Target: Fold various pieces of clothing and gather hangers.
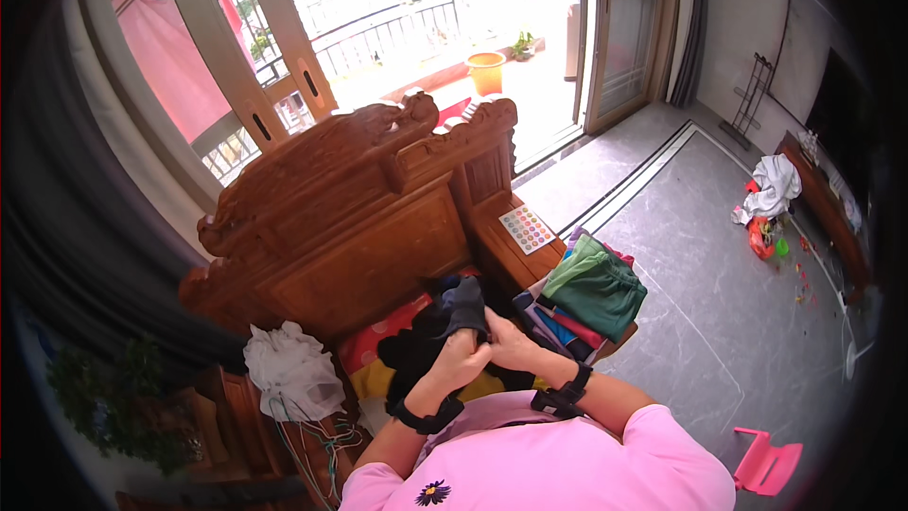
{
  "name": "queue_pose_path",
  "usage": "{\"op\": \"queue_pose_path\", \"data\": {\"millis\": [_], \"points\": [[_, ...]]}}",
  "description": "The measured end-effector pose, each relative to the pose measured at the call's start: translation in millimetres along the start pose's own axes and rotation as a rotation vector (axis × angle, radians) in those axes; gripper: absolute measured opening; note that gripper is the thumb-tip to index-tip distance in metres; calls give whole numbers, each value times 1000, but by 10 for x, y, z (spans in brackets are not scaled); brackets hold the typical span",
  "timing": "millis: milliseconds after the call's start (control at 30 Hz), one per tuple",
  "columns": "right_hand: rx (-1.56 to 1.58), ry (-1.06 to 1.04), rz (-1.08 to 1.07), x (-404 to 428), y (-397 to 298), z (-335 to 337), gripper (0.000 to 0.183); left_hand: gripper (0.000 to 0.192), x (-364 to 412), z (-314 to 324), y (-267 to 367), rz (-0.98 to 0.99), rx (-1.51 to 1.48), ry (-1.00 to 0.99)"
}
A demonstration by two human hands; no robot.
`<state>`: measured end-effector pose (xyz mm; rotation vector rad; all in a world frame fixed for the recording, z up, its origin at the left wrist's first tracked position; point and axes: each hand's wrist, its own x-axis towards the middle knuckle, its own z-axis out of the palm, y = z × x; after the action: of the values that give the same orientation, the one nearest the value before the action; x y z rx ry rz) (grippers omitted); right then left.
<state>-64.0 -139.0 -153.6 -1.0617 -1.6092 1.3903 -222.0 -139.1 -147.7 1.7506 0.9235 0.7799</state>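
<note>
Both my hands meet in front of my chest on a dark navy garment [464, 301], whose folds rise beyond my fingers. My left hand [460, 362] grips its near left edge, and my right hand [509, 342] pinches it from the right. Black clothing [411, 355] lies beneath and to the left, on a seat with red and yellow fabric [372, 333]. Close by on the right, a stack of folded clothes has green shorts [596, 287] on top. What the garment is exactly, I cannot tell.
A carved wooden seat back [369, 234] stands ahead. A sheet of round stickers [527, 229] lies on its armrest. At left are white cloth [294, 372] and wire hangers [330, 440]. A pink plastic stool [767, 463] and scattered items [770, 227] are on the floor at right.
</note>
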Motion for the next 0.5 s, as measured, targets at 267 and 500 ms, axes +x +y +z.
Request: {"op": "queue_pose_path", "data": {"millis": [267,500], "points": [[-235,164,-199,96,-101,-56,50,47,-131,-68,521,245,800,546],[-386,467,-311,156,-98,98,47,58,23,157,19,158,128,331]]}}
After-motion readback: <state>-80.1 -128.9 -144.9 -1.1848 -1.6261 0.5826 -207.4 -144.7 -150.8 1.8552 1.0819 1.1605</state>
